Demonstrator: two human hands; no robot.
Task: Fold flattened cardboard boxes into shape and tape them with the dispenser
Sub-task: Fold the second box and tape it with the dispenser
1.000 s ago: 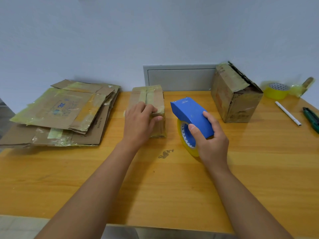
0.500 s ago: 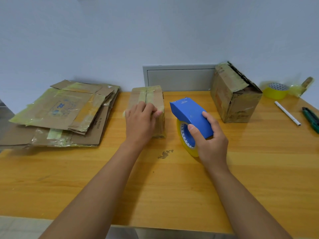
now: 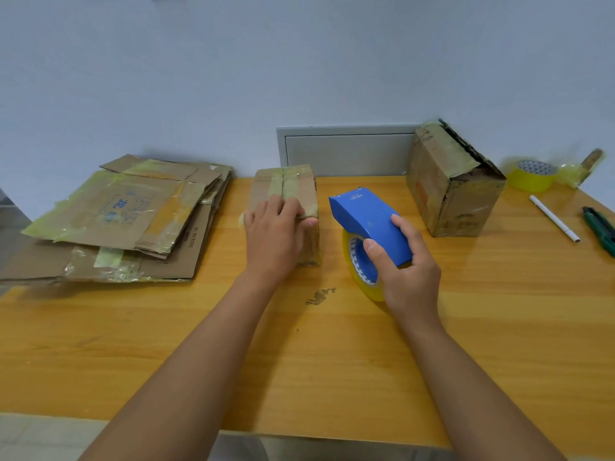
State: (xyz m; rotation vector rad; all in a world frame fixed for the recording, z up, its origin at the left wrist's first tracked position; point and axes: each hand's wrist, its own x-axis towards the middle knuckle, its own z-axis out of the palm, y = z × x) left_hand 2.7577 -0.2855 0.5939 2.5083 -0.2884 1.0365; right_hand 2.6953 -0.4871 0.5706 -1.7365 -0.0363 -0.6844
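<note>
A small folded cardboard box (image 3: 293, 184) with a tape strip along its top seam stands at the middle back of the wooden table (image 3: 166, 344). My left hand (image 3: 274, 234) lies over its near top edge, fingers flat on the tape and the thumb against the right side. Just right of the box, my right hand (image 3: 406, 271) grips a blue tape dispenser (image 3: 369, 217) with a yellowish tape roll, resting on the table. A stack of flattened cardboard boxes (image 3: 126, 214) lies at the left.
A larger taped box (image 3: 449, 181) stands at the back right. Beyond it are a yellow tape roll (image 3: 532, 176), a white pen (image 3: 554, 217) and a green cutter (image 3: 600, 229) near the right edge. A grey wall panel (image 3: 346, 149) is behind the table.
My left hand has slid slightly back along the box top, pressing the tape. The right hand and dispenser have stayed in place.
</note>
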